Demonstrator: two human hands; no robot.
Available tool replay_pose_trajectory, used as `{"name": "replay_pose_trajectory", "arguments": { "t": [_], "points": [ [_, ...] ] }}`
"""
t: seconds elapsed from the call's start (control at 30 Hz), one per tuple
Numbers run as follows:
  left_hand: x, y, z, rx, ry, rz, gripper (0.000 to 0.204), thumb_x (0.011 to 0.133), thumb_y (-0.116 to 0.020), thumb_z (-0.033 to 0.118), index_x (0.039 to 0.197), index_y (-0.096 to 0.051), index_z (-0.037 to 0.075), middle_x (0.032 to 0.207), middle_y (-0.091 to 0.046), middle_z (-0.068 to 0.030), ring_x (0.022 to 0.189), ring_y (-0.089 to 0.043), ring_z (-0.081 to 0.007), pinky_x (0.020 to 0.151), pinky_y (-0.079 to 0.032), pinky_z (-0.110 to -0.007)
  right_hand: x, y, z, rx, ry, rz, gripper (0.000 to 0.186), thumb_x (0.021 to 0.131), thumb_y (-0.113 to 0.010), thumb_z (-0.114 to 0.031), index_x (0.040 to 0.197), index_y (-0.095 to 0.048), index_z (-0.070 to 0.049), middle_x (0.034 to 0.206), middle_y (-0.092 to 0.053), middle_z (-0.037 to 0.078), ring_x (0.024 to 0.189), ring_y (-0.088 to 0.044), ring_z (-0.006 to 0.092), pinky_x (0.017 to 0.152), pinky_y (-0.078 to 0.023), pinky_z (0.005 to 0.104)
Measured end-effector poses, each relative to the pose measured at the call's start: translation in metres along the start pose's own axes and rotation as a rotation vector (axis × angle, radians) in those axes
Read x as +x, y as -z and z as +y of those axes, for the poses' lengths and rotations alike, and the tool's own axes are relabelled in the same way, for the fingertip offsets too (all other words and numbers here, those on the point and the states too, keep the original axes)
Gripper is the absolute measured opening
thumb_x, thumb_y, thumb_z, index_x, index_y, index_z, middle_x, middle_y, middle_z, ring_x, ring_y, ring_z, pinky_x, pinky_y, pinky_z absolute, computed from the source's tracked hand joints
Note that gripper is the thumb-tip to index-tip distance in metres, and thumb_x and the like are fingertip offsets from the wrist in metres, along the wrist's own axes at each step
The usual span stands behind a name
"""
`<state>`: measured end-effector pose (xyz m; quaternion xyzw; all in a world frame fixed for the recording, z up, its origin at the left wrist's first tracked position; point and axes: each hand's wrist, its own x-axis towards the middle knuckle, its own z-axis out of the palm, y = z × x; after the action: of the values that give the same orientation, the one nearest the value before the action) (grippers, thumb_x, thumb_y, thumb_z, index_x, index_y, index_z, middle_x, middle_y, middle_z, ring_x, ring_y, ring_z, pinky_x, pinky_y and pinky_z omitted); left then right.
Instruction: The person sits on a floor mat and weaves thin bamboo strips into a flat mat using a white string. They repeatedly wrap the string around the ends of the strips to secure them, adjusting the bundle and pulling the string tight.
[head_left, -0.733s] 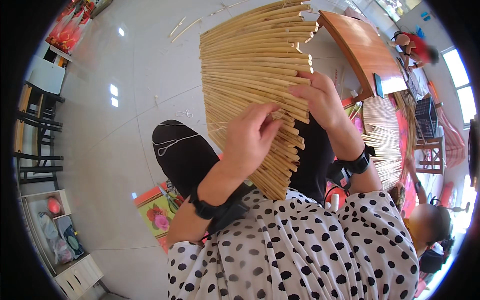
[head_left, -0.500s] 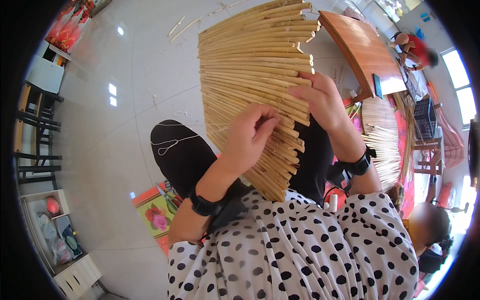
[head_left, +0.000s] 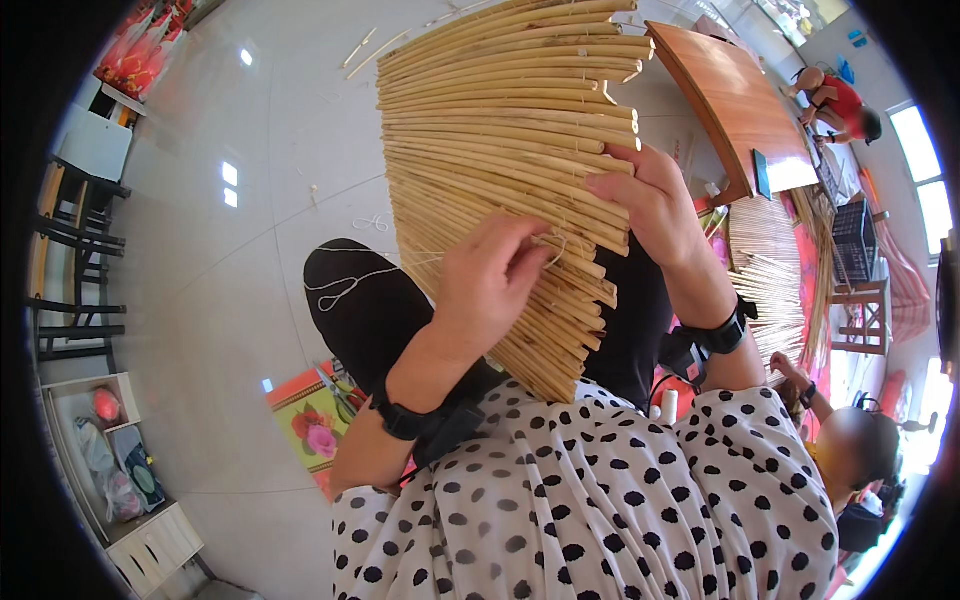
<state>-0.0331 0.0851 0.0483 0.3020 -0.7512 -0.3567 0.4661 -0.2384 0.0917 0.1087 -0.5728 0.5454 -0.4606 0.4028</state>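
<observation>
A fan-shaped mat of pale yellow reed sticks (head_left: 500, 100) lies over my black-clad lap, bound with thin white string. My left hand (head_left: 500, 270) is closed in a pinch on the white string (head_left: 556, 245) over the mat's lower half, where a small loop shows beside the fingertips. My right hand (head_left: 645, 200) grips the mat's right edge, thumb on top and other fingers partly hidden behind it. Loose string trails leftward from the mat across my left knee (head_left: 345, 320).
A wooden table (head_left: 710, 90) stands upper right, one co-worker (head_left: 830, 105) beyond it, another (head_left: 860, 450) lower right. More reed mats (head_left: 765, 300) lie at right. Scissors (head_left: 340, 390) rest on a floral mat (head_left: 305, 425). Stacked chairs (head_left: 75, 250) and a cabinet (head_left: 135, 470) stand left.
My left hand has drawn slightly left, and a string loop now shows by its fingertips. The mat and my right hand have shifted slightly. The lower-right co-worker's arm is raised into clearer view.
</observation>
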Motion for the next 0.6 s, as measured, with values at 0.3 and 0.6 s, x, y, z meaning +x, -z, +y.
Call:
{"name": "replay_pose_trajectory", "arguments": {
  "t": [0.3, 0.6],
  "points": [
    [0.005, 0.012, 0.004, -0.336, 0.12, -0.181, 0.008, 0.094, -0.063, -0.002, 0.101, -0.06, 0.001, 0.088, -0.059, -0.0054, 0.067, -0.06, -0.0133, 0.058, -0.049, -0.026, -0.002, -0.001, -0.004, 0.041, 0.005, 0.018, 0.031, 0.087, -0.062, -0.01, 0.112, -0.066, 0.008, 0.092, -0.07, 0.009, 0.085, -0.059, 0.0115, 0.078, -0.048, 0.0281],
    [-0.005, 0.02, -0.005, -0.166, 0.271, -0.058, 0.017, 0.092, -0.066, -0.003, 0.109, -0.064, -0.002, 0.084, -0.063, -0.0033, 0.065, -0.061, -0.0084, 0.058, -0.05, -0.023, 0.001, 0.003, 0.003, 0.016, -0.04, 0.014, 0.034, 0.087, -0.062, -0.009, 0.115, -0.065, 0.009, 0.099, -0.07, 0.01, 0.092, -0.061, 0.0138, 0.084, -0.048, 0.0282]
  ]
}}
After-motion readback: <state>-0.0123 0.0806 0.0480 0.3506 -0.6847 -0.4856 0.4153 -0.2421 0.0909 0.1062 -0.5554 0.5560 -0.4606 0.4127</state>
